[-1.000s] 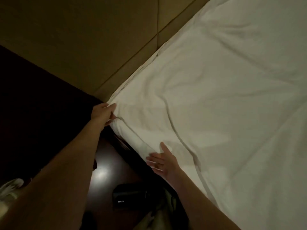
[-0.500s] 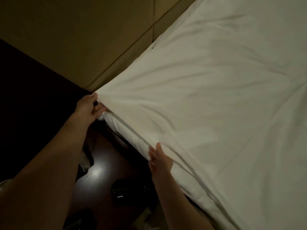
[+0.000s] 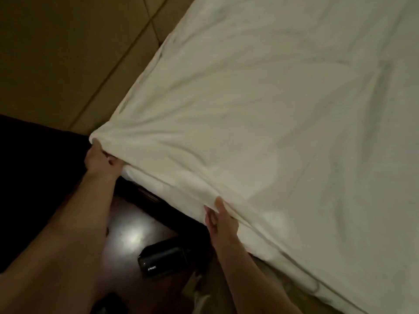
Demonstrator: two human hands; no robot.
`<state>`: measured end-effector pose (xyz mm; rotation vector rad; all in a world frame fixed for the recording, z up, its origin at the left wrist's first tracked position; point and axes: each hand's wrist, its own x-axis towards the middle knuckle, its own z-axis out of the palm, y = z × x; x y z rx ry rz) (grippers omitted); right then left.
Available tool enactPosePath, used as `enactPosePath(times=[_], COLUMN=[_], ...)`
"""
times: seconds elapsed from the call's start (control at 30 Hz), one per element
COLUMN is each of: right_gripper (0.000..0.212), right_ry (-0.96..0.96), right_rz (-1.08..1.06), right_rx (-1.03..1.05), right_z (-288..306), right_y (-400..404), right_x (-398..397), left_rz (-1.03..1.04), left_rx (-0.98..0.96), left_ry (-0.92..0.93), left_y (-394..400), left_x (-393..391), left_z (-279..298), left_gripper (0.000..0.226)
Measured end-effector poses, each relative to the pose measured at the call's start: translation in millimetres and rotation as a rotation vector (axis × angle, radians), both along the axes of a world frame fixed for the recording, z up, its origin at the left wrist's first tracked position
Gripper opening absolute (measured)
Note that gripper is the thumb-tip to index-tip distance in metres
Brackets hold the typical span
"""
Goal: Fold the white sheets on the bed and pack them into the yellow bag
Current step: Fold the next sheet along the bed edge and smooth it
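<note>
1. The left hand (image 3: 99, 162) has its fingers curled round the bunched corner of the white sheet (image 3: 260, 132), and creases fan out from that grip.
2. The right hand (image 3: 221, 219) pinches the sheet's near edge, thumb on top and fingers tucked under the fold.
3. The sheet lies spread over the bed (image 3: 272, 243), its corner lifted off the mattress beside the padded wall (image 3: 68, 53).
4. Between the two forearms, a black box (image 3: 162, 260) sits on the glossy dark floor (image 3: 131, 225), near a patch of reflected light.
</note>
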<state>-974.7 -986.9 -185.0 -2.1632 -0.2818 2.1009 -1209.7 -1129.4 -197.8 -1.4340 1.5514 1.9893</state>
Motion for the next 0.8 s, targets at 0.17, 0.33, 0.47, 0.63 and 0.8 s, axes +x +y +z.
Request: enactPosePath(times=[0.17, 0.33, 0.47, 0.63, 0.8], right_gripper=[0.017, 0.028, 0.011, 0.021, 0.024], right_ry=[0.035, 0.012, -0.119, -0.092, -0.13], right_rz=[-0.141, -0.229, -0.396, -0.309, -0.406], right_rx=[-0.024, -0.072, 0.085, 0.066, 0.039], right_z=[-6, -25, -1, 10, 9], right_y=[16, 42, 69, 79, 86], right_x=[31, 105, 125, 133, 143], left_rz=[-0.205, -0.458, -0.559, -0.683, -0.816], left_rx=[0.028, 0.068, 0.086, 0.067, 0.056], left_ry=[-0.084, -0.286, -0.351, -0.409, -0.346], left_y=[48, 104, 137, 156, 154], left_x=[88, 184, 230, 255, 259], left_z=[13, 15, 15, 11, 5], left_gripper=[0.007, 0.01, 0.011, 0.012, 0.017])
